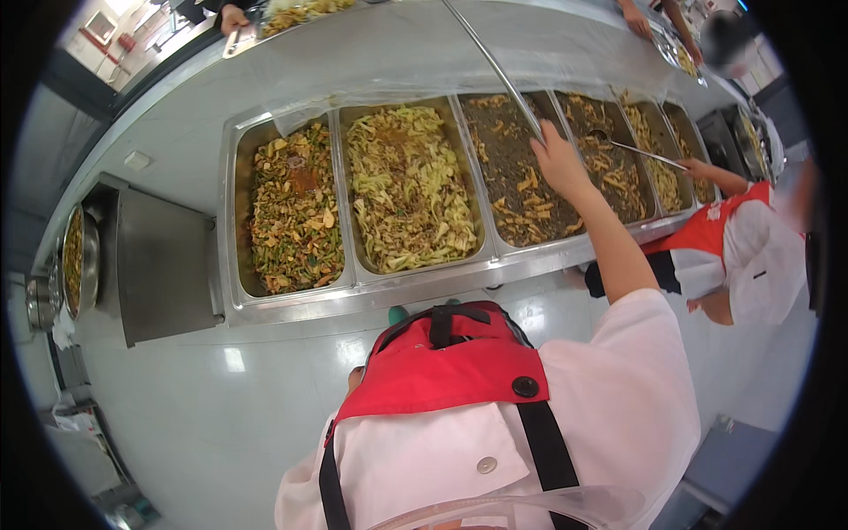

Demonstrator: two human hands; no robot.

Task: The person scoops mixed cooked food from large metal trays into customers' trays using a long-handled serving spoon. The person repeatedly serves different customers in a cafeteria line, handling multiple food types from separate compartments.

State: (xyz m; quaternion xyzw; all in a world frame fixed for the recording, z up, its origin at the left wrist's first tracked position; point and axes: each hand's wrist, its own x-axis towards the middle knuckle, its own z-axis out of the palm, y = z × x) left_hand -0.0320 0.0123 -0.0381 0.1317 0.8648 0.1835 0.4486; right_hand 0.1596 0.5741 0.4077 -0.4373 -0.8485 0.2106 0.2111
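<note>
My right hand (560, 161) is closed around the lower end of a long metal utensil handle (493, 61). The handle slants up and left past the picture's top edge, so its far end is hidden. Below that hand is a steel pan of dark food with orange-brown strips (530, 211). To its left, chopped cabbage (414, 192) fills another pan, and a mixed dish of green vegetable pieces (295, 215) fills the leftmost one. Only a sliver of skin of my left hand (356, 380) shows beside my red apron (444, 371); its fingers are hidden.
A co-worker (735, 245) at the right holds a ladle (642, 154) over a neighbouring pan. Across the counter, a person's hand (233, 18) holds a metal tray (242, 40) of food. A large steel bowl (81, 262) stands at the left, beyond a grey metal panel (165, 265).
</note>
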